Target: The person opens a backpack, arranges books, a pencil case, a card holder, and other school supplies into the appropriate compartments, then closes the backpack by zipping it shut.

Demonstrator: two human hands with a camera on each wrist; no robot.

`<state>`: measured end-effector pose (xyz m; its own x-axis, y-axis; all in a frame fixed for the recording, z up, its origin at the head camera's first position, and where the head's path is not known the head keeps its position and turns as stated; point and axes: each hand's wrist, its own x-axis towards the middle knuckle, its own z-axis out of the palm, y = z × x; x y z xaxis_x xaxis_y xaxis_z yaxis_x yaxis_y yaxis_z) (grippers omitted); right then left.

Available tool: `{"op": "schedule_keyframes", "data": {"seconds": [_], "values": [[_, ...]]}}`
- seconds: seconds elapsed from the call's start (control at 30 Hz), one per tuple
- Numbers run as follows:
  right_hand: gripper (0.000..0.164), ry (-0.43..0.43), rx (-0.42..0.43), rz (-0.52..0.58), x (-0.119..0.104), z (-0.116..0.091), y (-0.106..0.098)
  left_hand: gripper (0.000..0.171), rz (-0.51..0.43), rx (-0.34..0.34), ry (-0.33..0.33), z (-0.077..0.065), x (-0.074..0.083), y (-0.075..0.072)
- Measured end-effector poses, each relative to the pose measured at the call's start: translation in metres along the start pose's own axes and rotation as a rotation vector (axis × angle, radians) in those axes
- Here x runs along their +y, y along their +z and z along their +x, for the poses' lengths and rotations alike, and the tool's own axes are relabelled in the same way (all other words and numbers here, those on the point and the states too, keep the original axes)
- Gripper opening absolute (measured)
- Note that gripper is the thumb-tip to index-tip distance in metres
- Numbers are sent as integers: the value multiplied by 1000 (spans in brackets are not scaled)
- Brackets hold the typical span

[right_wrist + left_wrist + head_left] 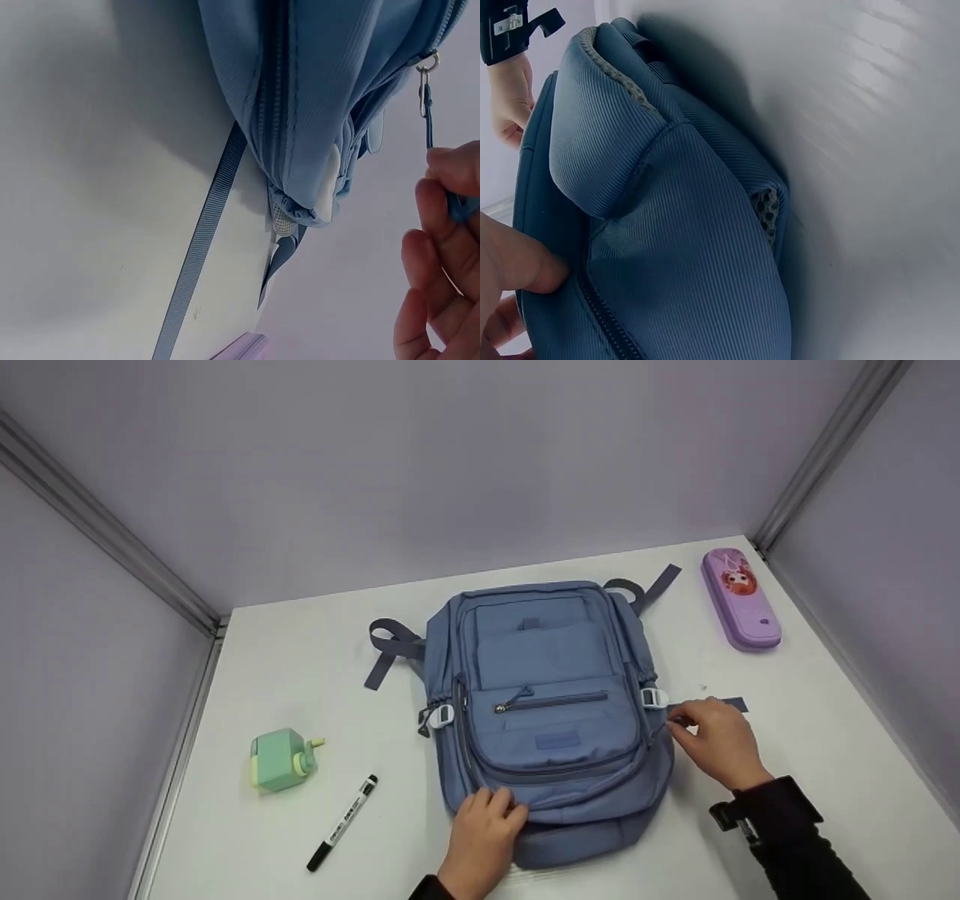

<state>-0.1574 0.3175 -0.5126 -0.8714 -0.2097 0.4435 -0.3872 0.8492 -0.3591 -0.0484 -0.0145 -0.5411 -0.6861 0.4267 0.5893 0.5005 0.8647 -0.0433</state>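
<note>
Plainly, the blue backpack (551, 658) lay on the white table (322, 660), between the black-and-white marker (343, 823) and the purple case (754, 619). The left hand (480, 840) pinched its lower front edge between thumb and fingers, while the right hand (718, 741) gripped a zipper cord (428, 124) at its right side, thumb against forefinger.

Head view above, wrist views close, all sharing the backpack (551, 656).
The head view looks forward and down over left hand (484, 836) and right hand (718, 741). The left wrist view, turned sideways, faces along the backpack beside its hand, right hand beyond; the right wrist view faces the zipper pull (429, 131) at its hand.
</note>
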Motion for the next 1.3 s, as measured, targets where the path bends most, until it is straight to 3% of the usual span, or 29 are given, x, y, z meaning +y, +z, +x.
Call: {"op": "schedule_keyframes", "data": {"seconds": [0.23, 0.43, 0.8, 1.03, 1.3], "values": [[7, 40, -64, -11, 14, 23, 3, 23, -18, -41, 23, -1, -3, -1], [6, 48, -117, -35, 22, 55, 7, 23, -43, -77, 13, -3, -4, -1], [6, 34, -74, -68, 24, 106, 22, 29, -22, 16, 17, -5, -4, 5], [7, 105, -74, -73, 20, 110, 31, 29, -21, -24, 9, -8, -2, 3], [8, 86, -221, -60, 10, 105, 26, 23, 3, -83, -19, -13, -3, 1]]}}
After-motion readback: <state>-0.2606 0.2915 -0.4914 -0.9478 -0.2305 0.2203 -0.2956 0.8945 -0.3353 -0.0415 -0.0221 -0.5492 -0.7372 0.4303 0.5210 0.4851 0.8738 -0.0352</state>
